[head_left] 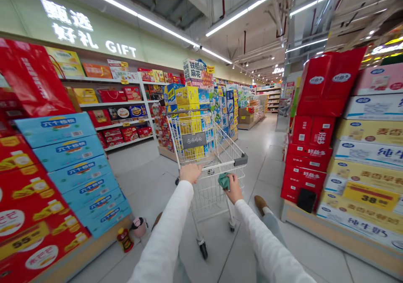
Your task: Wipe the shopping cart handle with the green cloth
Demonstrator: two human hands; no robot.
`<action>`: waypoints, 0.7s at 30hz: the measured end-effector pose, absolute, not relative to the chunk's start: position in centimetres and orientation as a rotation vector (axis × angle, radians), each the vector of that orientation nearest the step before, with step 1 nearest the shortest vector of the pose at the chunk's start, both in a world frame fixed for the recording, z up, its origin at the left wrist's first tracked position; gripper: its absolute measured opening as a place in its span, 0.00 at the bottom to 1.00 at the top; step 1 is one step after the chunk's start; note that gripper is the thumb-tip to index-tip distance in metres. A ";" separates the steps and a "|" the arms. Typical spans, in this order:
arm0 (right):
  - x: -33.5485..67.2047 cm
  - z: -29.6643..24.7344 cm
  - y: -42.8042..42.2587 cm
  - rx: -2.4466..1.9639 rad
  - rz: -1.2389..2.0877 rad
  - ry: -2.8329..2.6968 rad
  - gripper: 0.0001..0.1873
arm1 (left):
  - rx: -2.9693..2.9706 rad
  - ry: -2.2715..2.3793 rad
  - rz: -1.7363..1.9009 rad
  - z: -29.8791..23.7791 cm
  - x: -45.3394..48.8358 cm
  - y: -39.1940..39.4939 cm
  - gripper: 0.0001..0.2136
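A white wire shopping cart (208, 199) stands straight in front of me on the tiled floor. My left hand (190, 173) is closed on the left part of the cart's near rim. In my right hand (233, 189) is a bunched green cloth (223, 181), pinched between the fingers and held against the wires at the near right of the basket. A grey plastic corner piece (241, 160) caps the rim just beyond that hand. On the cart's far side hangs a dark grey panel (193, 140). The basket shows bare wire through its sides.
Stacked blue cartons (78, 169) rise at my left, with a dark bottle (125, 239) and a pink container (139, 227) on the floor beside them. Red cartons (305, 165) and milk cartons (368, 157) stand at right. A yellow box display (188, 96) is behind the cart.
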State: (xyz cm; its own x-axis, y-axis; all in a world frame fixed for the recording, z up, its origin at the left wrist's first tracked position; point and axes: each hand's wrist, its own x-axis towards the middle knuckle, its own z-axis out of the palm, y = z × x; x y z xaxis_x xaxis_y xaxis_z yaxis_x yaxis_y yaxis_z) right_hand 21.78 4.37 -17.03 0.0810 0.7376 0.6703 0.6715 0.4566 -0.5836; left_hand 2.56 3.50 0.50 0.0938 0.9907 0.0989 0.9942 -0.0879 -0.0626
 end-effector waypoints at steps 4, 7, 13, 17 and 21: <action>23.3 -15.0 4.1 -1.143 -0.074 -1.570 0.29 | -2.227 -2.035 -0.100 0.3 2.6 3.6 0.21; 24.2 -12.4 4.0 -1.119 -0.189 -1.480 0.32 | -2.236 -2.034 -0.139 0.2 2.6 3.6 0.21; 26.0 -6.7 4.3 -1.117 -0.293 -1.578 0.28 | -2.245 -2.041 -0.187 0.3 2.7 3.3 0.20; 27.5 -4.0 6.6 -1.244 -0.240 -1.725 0.24 | -2.244 -2.053 -0.200 0.4 2.7 3.2 0.20; 29.0 -2.9 9.5 -1.424 0.006 -1.938 0.18 | -2.244 -2.066 -0.200 0.4 2.7 3.0 0.21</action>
